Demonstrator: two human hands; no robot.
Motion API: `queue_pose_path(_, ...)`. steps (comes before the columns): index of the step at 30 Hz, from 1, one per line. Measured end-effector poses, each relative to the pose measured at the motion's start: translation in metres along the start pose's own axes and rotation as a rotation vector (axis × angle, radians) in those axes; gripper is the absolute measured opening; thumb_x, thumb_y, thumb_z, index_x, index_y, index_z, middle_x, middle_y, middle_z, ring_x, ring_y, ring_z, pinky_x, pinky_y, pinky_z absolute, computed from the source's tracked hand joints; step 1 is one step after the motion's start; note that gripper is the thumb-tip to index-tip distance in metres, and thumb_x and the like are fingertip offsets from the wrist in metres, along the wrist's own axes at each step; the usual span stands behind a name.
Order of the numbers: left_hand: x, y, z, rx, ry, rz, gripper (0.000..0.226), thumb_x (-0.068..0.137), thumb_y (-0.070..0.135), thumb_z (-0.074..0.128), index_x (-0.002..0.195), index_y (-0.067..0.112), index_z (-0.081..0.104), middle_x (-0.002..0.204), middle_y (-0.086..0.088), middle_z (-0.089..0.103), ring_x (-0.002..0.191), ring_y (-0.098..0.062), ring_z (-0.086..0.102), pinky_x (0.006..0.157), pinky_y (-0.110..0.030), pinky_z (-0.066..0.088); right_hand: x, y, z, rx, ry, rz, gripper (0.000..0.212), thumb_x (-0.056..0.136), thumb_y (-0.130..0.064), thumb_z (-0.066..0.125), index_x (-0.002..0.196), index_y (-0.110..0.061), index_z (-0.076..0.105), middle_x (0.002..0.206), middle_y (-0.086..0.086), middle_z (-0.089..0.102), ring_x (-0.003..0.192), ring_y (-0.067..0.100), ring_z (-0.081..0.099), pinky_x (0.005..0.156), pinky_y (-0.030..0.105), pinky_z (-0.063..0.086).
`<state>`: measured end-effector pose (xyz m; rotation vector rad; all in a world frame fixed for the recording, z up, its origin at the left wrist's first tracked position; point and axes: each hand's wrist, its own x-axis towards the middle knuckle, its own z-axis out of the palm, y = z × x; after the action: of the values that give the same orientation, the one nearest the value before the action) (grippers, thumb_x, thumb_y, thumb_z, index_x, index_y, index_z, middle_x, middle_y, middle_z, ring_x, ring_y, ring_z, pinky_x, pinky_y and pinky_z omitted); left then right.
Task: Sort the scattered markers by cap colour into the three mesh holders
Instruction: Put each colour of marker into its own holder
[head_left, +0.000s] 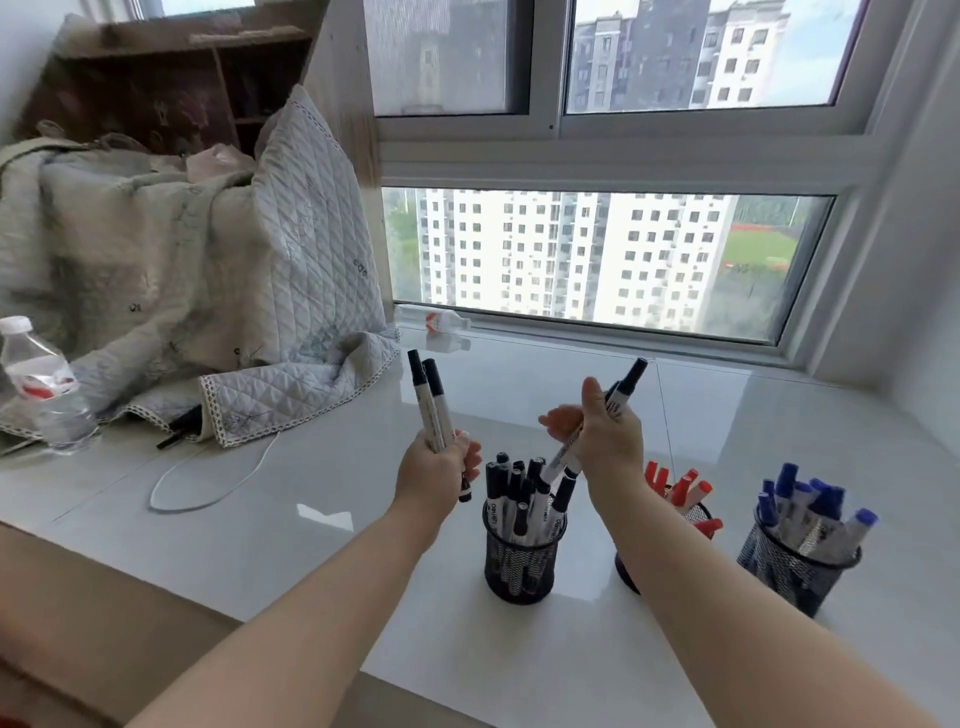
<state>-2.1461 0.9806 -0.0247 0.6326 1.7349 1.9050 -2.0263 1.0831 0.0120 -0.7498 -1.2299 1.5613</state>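
Left hand (434, 467) grips a small bunch of black-capped markers (428, 400), fingers curled round the barrels, caps pointing up and away; one more black tip pokes out below the fist. Right hand (605, 431) holds black-capped markers too (626, 387), thumb up along the barrels, one cap sticking out above the hand and the barrels slanting down under it (exact count unclear, looks like two). Just below and between both hands stands the mesh holder with black caps (522, 553), already packed. Under the right wrist, partly hidden by the forearm, sits the holder with red caps (698, 514). Further right of the right hand, well apart, the holder with blue caps (797, 564), also full. All three stand on the white glossy sill (597, 649). Left of the left hand: a quilted blanket (208, 291) heaped on the sill, a dark pen-like thing (179, 428) poking from under its edge, a white cable (208, 483) looped near it, a water bottle (39, 384) far left.
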Motion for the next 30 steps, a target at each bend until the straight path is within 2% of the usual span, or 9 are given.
queue_pose_path(2,0.001,-0.003,0.006,0.03,0.019,0.03,0.01,0.092,0.02,0.052,0.083,0.018,0.053,0.07,0.002,0.057,0.062,-0.013,0.055,0.059,-0.028,0.048,0.001,0.007,0.002,-0.06,0.018,-0.018,0.036,0.096,-0.032,0.044,0.082,-0.003,0.06,0.067,0.004,0.07,0.063,0.01,0.066,0.062,0.02,0.051)
queue_pose_path(6,0.003,-0.01,0.015,0.036,0.033,0.063,0.015,0.091,0.027,0.053,0.076,0.023,0.052,0.06,0.006,0.046,0.054,-0.009,0.046,0.053,-0.023,0.039,0.008,0.014,0.004,-0.152,0.062,-0.039,0.039,0.097,-0.035,0.041,0.089,-0.005,0.065,0.084,-0.003,0.072,0.097,0.015,0.062,0.091,0.031,0.042)
queue_pose_path(12,0.002,-0.015,0.026,-0.11,0.016,0.053,0.028,0.091,0.028,0.053,0.064,0.021,0.049,0.054,0.008,0.044,0.052,-0.008,0.043,0.057,-0.024,0.037,0.011,0.009,0.006,-0.063,0.072,-0.075,0.028,0.097,-0.027,0.043,0.102,-0.001,0.053,0.076,0.01,0.068,0.075,0.017,0.069,0.068,0.026,0.057)
queue_pose_path(14,0.0,-0.019,0.029,-0.158,0.04,0.036,0.033,0.09,0.029,0.053,0.059,0.02,0.049,0.051,0.009,0.046,0.053,-0.009,0.043,0.061,-0.026,0.036,0.008,0.014,0.004,-0.129,0.129,-0.124,0.025,0.097,-0.029,0.044,0.09,-0.007,0.052,0.063,0.004,0.06,0.063,0.014,0.066,0.065,0.024,0.055)
queue_pose_path(18,-0.009,-0.028,0.041,-0.174,0.091,-0.006,0.032,0.09,0.031,0.052,0.063,0.016,0.046,0.06,0.003,0.043,0.057,-0.011,0.041,0.059,-0.025,0.035,0.003,0.021,0.008,-0.191,0.174,-0.165,0.023,0.096,-0.033,0.044,0.076,-0.02,0.044,0.065,0.002,0.051,0.056,0.014,0.054,0.042,0.007,0.039)
queue_pose_path(23,-0.017,-0.031,0.051,-0.21,0.083,-0.011,0.017,0.09,0.022,0.051,0.075,0.016,0.049,0.066,0.004,0.045,0.047,0.0,0.043,0.052,-0.015,0.041,0.004,0.021,0.011,-0.244,0.179,-0.14,0.026,0.095,-0.036,0.043,0.073,-0.023,0.043,0.065,0.001,0.049,0.059,0.018,0.05,0.052,0.022,0.042)
queue_pose_path(26,-0.018,-0.035,0.052,-0.21,0.089,-0.01,0.016,0.09,0.02,0.052,0.075,0.015,0.053,0.056,0.008,0.045,0.041,0.003,0.044,0.046,-0.01,0.04,0.002,0.028,0.005,-0.324,0.206,-0.154,0.027,0.095,-0.039,0.043,0.072,-0.024,0.041,0.065,-0.002,0.045,0.059,0.014,0.044,0.053,0.026,0.034)
queue_pose_path(28,-0.019,-0.039,0.053,-0.159,0.095,0.014,0.018,0.091,0.023,0.051,0.08,0.011,0.058,0.056,0.011,0.05,0.052,0.002,0.052,0.052,-0.012,0.042,0.0,0.035,0.002,-0.324,0.21,-0.141,0.027,0.095,-0.038,0.043,0.072,-0.023,0.041,0.065,-0.001,0.045,0.059,0.015,0.045,0.054,0.027,0.036)
queue_pose_path(30,-0.019,-0.043,0.053,-0.097,0.103,0.039,0.021,0.092,0.028,0.051,0.087,0.011,0.062,0.072,0.008,0.06,0.071,-0.004,0.058,0.062,-0.017,0.041,-0.001,0.042,0.001,-0.292,0.197,-0.137,0.024,0.095,-0.036,0.044,0.076,-0.022,0.042,0.068,-0.001,0.05,0.062,0.015,0.052,0.056,0.025,0.039)
